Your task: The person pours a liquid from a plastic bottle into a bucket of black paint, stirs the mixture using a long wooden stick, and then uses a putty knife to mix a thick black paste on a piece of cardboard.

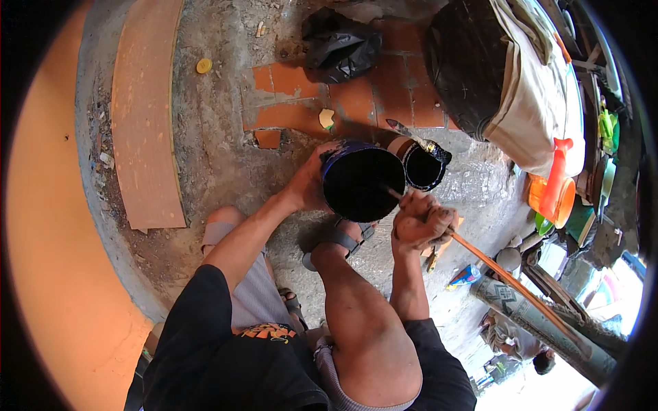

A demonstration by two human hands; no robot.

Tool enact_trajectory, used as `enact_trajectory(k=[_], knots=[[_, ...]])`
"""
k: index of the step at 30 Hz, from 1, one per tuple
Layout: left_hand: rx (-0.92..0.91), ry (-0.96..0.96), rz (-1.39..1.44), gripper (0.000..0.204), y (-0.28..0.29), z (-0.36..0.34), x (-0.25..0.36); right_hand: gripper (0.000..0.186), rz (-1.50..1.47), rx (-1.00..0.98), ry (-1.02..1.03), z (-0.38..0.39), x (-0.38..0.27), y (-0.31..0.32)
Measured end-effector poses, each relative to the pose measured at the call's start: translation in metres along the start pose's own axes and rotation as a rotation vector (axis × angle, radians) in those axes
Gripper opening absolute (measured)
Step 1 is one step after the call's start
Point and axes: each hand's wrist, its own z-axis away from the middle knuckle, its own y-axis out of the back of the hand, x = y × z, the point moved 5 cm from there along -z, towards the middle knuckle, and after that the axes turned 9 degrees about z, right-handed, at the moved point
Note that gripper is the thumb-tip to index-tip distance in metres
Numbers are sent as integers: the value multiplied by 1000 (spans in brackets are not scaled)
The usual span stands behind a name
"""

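Note:
A large dark-blue can [351, 148] tilts toward me in front of my knee, its inside black. My left hand [308, 179] is wrapped round the can's left side. Closed in a fist, my right hand [425, 219] grips a long thin wooden stick [504, 274]. One end of the stick reaches inside the can's mouth; its tip is lost in the black. The long end points down to the right. Just behind the can stands a smaller can [423, 188] with black smears at its rim. A paintbrush [417, 139] with a black-coated head lies across its top.
A long wooden board [145, 116] lies at left by the orange wall [65, 226]. A black plastic bag [340, 48] rests on the red tiles. Pale cloth [538, 96], an orange container [561, 198] and a blue tube [467, 275] are at right. Another person [510, 335] is at lower right.

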Motion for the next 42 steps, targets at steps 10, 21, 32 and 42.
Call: enact_trajectory(k=[10,21,32,42], knots=[[-11,-115,-128,120,1,0,-1,35,71,-484,47,25,-15,-42],[7,-11,1,118,1,0,2,54,257,-230,29,12,-15,1],[3,9,95,118,-6,-3,5,51,23,26,17,-7,10,13],[19,-62,-29,118,-2,0,4,38,-109,-279,145,7,-1,-62]])
